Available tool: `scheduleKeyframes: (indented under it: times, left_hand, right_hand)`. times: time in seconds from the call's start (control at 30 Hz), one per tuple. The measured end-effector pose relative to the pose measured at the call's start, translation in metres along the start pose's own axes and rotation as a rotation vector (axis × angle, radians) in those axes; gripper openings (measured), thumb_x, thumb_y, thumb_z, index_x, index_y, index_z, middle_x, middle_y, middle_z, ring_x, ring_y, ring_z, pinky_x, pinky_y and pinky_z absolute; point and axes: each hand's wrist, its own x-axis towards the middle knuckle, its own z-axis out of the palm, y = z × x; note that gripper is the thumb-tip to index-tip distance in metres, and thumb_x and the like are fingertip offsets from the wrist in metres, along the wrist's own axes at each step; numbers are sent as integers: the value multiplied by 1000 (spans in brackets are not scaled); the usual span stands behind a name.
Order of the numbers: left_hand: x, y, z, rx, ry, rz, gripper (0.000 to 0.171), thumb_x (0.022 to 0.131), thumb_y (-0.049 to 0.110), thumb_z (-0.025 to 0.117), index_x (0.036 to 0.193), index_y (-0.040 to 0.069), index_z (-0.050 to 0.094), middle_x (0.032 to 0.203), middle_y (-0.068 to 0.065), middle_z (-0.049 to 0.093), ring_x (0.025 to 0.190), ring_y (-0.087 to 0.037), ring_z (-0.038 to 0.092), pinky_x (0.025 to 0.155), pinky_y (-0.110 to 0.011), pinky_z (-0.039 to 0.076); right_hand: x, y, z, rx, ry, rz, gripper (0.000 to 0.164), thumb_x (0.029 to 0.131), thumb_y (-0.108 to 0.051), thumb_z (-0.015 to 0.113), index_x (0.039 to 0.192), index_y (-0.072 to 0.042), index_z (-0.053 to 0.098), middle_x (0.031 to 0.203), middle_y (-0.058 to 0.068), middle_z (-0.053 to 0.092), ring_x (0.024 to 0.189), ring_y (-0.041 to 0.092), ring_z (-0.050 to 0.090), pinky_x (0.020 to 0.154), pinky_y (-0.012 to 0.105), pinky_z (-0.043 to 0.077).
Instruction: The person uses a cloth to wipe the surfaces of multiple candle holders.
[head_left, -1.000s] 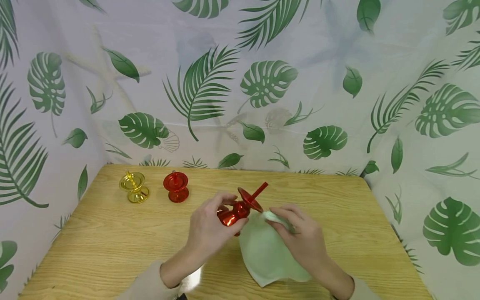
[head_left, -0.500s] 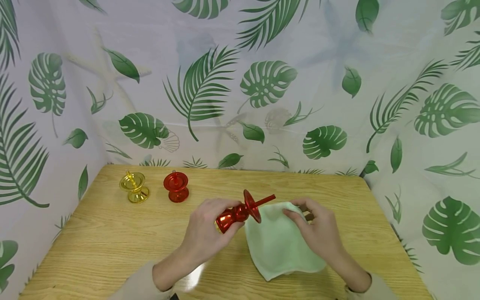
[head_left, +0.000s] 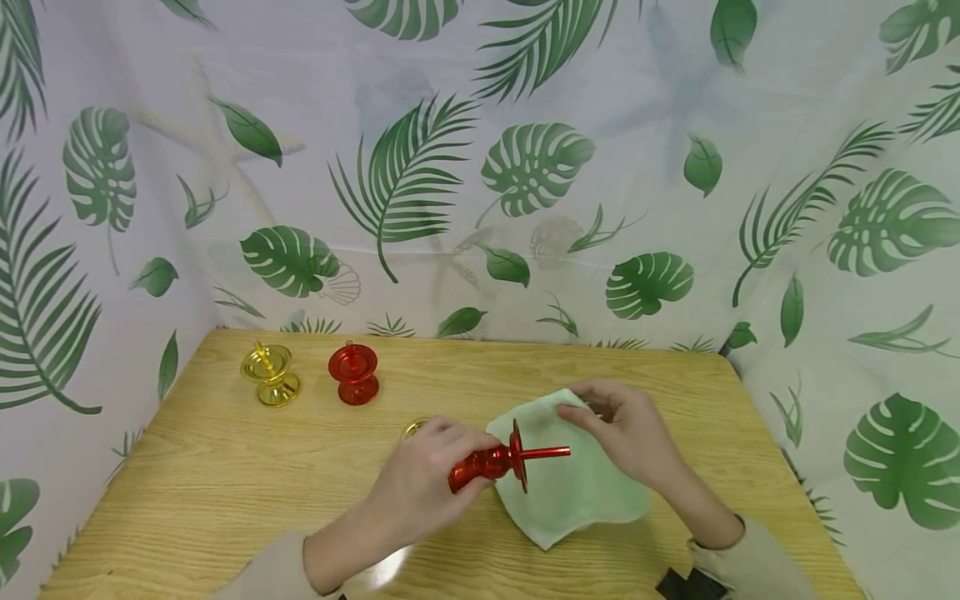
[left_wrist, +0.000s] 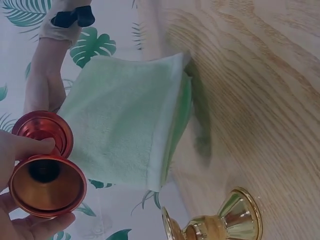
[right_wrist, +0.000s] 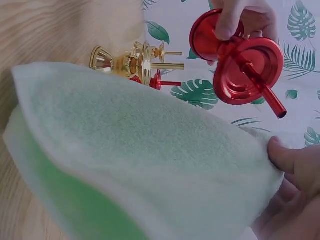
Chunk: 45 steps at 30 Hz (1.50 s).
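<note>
My left hand grips a shiny red candle holder by its base and stem, tilted on its side above the table. Its thin tube points right, past the round dish. In the left wrist view, the hollow underside of the red candle holder faces the camera. A light green cloth hangs from my right hand, which pinches its upper edge between thumb and fingers. The right wrist view shows the fuzzy cloth folded over, apart from the red holder's tube.
Toward the back left of the wooden table stand a gold candle holder and a second red one. Another gold candle holder stands behind my left hand, mostly hidden in the head view. Leaf-printed sheets enclose the table.
The red candle holder has turned from slanting upward to nearly level and come lower and nearer. My right hand has drawn the cloth away from its dish, rightward and up.
</note>
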Motion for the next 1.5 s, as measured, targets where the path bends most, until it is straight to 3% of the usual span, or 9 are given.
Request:
scheduleKeyframes:
  times: [0.17,0.37,0.63,0.97,1.17,1.3,1.5]
  left_hand:
    - [-1,0,4,28,-50,61,41,81,19,92,118,19,75,109,6,80,101,-15,68,85,-28,61]
    - [0,-1,9,53,-61,127,39,81,19,92,116,17,76,111,6,80,100,-16,68,85,-25,60]
    - [2,-4,9,68,-93,165,38,83,19,90,119,16,77,113,5,78,104,-16,66,86,-26,60]
    - [4,-5,11,90,-99,166,32,84,22,89,114,16,77,107,5,77,105,-16,68,89,-28,61]
    - [6,-7,15,108,-76,209,30,84,24,90,110,16,77,104,5,77,103,-15,69,87,-26,61]
    - [7,-8,17,95,-69,208,31,83,23,90,110,15,77,104,5,78,102,-15,69,86,-26,61]
    - [10,-10,18,62,-63,190,32,80,22,92,108,14,78,104,4,78,101,-16,70,84,-25,62]
  right_hand:
    - [4,-5,1,8,-56,-24,10,95,-11,76,105,-10,79,94,5,80,74,-1,66,62,23,56]
    - [5,-8,4,42,-147,-80,8,96,-7,74,103,-10,77,97,5,78,79,0,65,64,24,58]
    - [3,-12,2,91,-248,-133,12,96,-10,74,106,-14,78,107,5,81,91,2,72,77,27,63]
    - [-4,-14,0,101,-293,-203,22,93,-13,78,115,-16,81,122,8,80,110,11,75,88,26,62]
    - [-16,-19,7,-71,-233,-379,25,84,-7,85,107,-17,82,121,3,78,112,25,74,89,33,64]
    - [-27,-23,15,-278,-118,-504,29,76,-9,92,100,-20,81,122,-1,75,116,26,71,87,40,65]
    - [-45,-29,28,-525,50,-703,38,66,-9,97,98,-19,80,120,3,75,115,29,70,82,41,66]
